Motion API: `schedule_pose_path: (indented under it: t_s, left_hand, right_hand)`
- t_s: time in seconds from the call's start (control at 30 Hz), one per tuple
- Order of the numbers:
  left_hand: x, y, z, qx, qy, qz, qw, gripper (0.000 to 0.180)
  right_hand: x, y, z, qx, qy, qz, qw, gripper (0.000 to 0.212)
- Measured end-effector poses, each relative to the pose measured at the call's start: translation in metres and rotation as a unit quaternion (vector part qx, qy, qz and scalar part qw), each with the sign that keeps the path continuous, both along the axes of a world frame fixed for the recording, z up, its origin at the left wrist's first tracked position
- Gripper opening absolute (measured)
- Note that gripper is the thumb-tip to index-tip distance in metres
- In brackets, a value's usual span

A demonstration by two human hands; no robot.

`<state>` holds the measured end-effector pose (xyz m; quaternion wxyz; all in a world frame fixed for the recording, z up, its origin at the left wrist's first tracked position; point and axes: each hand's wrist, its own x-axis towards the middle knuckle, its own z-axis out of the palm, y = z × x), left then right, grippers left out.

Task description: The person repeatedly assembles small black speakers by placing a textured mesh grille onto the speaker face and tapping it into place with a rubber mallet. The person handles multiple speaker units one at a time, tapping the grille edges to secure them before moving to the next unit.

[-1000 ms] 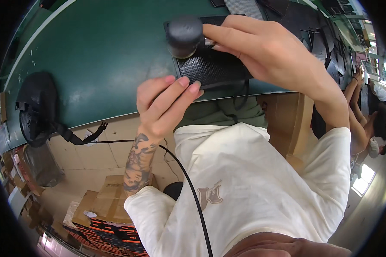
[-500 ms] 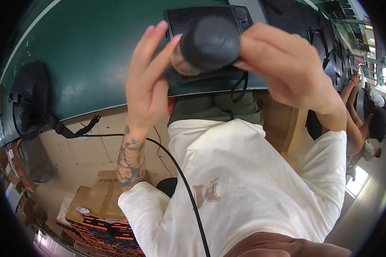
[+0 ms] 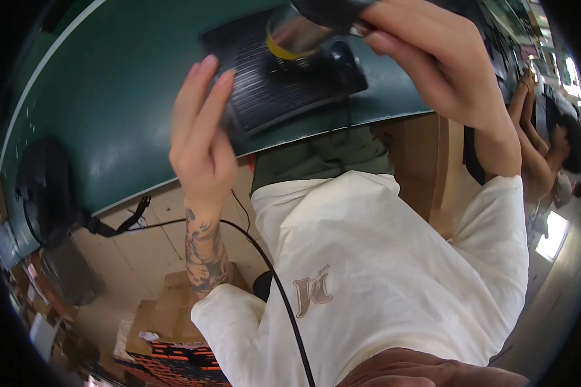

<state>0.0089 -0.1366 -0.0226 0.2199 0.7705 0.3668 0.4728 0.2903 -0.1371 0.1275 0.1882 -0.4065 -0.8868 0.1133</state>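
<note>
My right hand [image 3: 439, 61] is closed on a cylindrical container [image 3: 297, 33] with a black top, a shiny clear or metallic body and a yellow rim at its lower end. The container is tilted above a black ribbed panel [image 3: 265, 97] with a round fitting at its right end. Blur hides its finer details. At the panel's left edge is my left hand [image 3: 203, 145], fingers stretched out and empty. Whether its fingertips touch the panel I cannot tell.
The panel lies on a green worktable [image 3: 122, 109]. A black mesh bag or pack [image 3: 45, 187] with a strap sits at the table's left. A black cable [image 3: 265, 248] crosses my body. Stacked cardboard boxes [image 3: 174, 313] stand below left. At far right another person's arms [image 3: 526, 97] are visible.
My right hand has moved the container up and away from my left hand. The panel now lies turned and farther left and nearer. My left hand has shifted slightly left and down.
</note>
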Motion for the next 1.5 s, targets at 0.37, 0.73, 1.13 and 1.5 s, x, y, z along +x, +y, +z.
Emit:
schedule_pose_path:
  t_s: [0.37, 0.73, 1.13, 1.5]
  left_hand:
    - [0.001, -0.006, 0.001, -0.01, 0.04, 0.029, 0.999, 0.049]
    - [-0.023, 0.044, 0.035, 0.014, 0.238, -0.176, 0.955, 0.134]
    - [0.028, 0.066, 0.104, 0.052, 0.152, -0.104, 0.982, 0.08]
    - [0.041, 0.142, 0.167, -0.137, 0.446, -0.058, 0.882, 0.108]
  right_hand:
    - [0.027, 0.024, -0.024, -0.083, 0.027, 0.022, 0.996, 0.023]
    - [0.138, -0.052, -0.094, -0.035, 0.122, -0.165, 0.978, 0.028]
    - [0.128, -0.066, -0.136, 0.182, 0.082, -0.203, 0.959, 0.02]
    - [0.093, -0.075, -0.131, 0.115, 0.252, -0.166, 0.946, 0.027]
